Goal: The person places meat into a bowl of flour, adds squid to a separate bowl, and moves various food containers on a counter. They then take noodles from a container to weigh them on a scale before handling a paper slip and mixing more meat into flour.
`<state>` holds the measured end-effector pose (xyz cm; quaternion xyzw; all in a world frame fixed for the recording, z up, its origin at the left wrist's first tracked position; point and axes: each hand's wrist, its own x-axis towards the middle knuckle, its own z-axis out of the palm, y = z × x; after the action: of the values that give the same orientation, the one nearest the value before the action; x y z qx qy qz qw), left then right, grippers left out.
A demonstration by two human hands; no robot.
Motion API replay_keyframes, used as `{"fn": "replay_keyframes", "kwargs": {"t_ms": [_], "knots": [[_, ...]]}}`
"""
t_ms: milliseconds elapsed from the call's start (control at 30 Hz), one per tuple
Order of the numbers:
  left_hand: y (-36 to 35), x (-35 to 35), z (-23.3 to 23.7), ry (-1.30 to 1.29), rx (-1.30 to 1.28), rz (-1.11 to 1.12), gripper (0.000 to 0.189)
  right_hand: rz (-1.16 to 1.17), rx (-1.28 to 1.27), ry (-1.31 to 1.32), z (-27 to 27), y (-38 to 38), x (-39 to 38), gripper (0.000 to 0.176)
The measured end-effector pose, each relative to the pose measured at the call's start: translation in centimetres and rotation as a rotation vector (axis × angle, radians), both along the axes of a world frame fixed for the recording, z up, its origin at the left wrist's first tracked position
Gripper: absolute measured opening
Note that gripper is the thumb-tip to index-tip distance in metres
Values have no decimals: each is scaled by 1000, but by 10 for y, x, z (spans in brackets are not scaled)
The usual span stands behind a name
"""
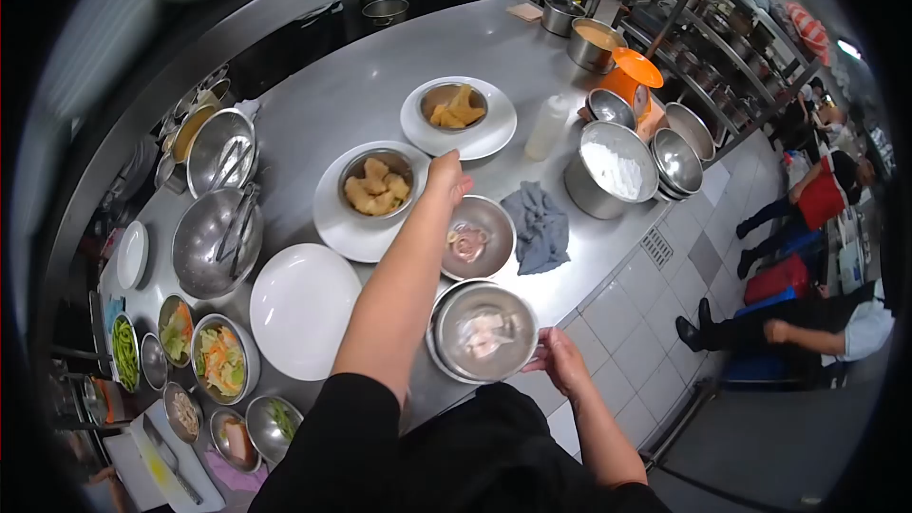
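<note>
My left hand reaches forward between two white plates and a small metal bowl with a little pinkish food in it. Its fingers look curled, but what they hold, if anything, is hidden. The far plate bears a metal bowl of golden pieces; the nearer plate bears another bowl of pale brown chunks. Close to my body, my right hand grips the rim of a metal bowl with pale pieces inside, which appears stacked on another bowl.
A grey cloth, a squeeze bottle and a pot of white powder are at right. An empty plate, large bowls with tongs and several vegetable bowls stand left. A knife lies lower left. Other people are beyond the table.
</note>
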<state>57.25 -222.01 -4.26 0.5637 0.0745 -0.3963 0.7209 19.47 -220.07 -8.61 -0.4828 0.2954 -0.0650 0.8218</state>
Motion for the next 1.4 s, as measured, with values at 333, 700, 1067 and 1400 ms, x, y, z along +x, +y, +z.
{"fn": "replay_keyframes", "kwargs": {"t_ms": [333,700,1067,1400], "knots": [[-70,37,-50,213,-289,387,34,-94,85,100,-15,-89,-48,42],[46,62,92,-2,-446,390,30,-247,-71,270,-59,-151,-49,32],[435,132,142,-523,-368,502,29,-144,-201,856,-182,-109,-155,32],[710,184,34,-329,-110,736,23,-55,-149,876,-157,40,-150,33]]}}
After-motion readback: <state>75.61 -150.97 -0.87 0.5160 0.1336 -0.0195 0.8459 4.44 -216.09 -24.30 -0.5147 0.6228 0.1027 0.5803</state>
